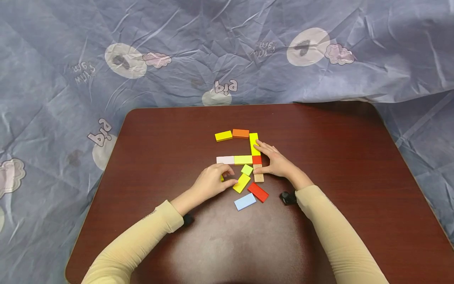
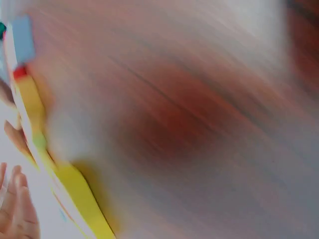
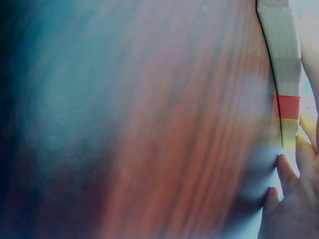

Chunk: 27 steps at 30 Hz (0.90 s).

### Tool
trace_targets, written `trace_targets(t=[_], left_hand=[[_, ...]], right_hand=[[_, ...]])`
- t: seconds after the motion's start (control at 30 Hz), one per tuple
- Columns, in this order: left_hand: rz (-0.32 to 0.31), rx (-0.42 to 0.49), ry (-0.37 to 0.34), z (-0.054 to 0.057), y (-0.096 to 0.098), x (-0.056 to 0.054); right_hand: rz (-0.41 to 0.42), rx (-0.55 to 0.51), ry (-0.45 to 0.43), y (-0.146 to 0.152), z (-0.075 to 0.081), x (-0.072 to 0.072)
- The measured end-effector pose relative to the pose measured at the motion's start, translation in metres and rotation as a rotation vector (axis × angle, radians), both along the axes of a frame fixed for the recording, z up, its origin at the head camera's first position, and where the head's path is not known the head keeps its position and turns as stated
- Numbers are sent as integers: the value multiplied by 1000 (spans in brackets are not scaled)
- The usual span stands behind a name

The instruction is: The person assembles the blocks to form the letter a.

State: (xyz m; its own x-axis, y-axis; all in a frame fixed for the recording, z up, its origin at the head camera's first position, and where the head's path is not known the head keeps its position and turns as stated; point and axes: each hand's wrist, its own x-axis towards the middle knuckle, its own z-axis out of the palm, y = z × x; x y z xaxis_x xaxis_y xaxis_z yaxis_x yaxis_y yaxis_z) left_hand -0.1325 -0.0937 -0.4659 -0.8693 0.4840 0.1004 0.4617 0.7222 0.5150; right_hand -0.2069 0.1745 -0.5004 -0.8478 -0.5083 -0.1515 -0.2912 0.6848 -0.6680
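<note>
My left hand (image 1: 213,181) hovers low over the table with bent fingers and thumb apart. A yellow block (image 1: 222,178) shows partly beneath it, mostly hidden. The thumb tip is right at another yellow block (image 1: 242,184), which has a small lime block (image 1: 247,170) at its upper end. My right hand (image 1: 278,162) is spread along a column of blocks: a long yellow one (image 1: 253,142), a red one (image 1: 257,159) and a wooden one (image 1: 259,178). Its index fingertip overlaps the yellow block, the thumb the wooden part. In the right wrist view its fingers (image 3: 286,169) look extended.
Left of the red block, a pale yellow block (image 1: 243,159) and a white block (image 1: 225,160) form a row. Farther back lie an orange block (image 1: 240,134) and a yellow block (image 1: 223,136). A loose red block (image 1: 258,192) and a light blue block (image 1: 245,201) lie nearer.
</note>
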Motion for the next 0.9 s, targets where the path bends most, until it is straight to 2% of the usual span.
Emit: trace_targets(t=[0.1, 0.2, 0.4, 0.5, 0.6, 0.73, 0.9], left_hand=[[62, 3, -92, -2, 18, 5], [89, -30, -123, -7, 30, 11], [98, -67, -81, -17, 39, 22], [106, -75, -54, -18, 40, 24], [113, -92, -61, -18, 38, 25], [84, -122, -44, -18, 29, 27], [-21, -166, 50, -19, 14, 25]], right_hand=[[1, -1, 7, 1, 0, 0], [3, -2, 11, 1, -1, 1], [2, -11, 9, -1, -1, 1], [0, -11, 8, 0, -1, 0], [-1, -11, 2, 0, 0, 0], [-3, -10, -2, 0, -1, 1], [2, -17, 7, 1, -1, 0]])
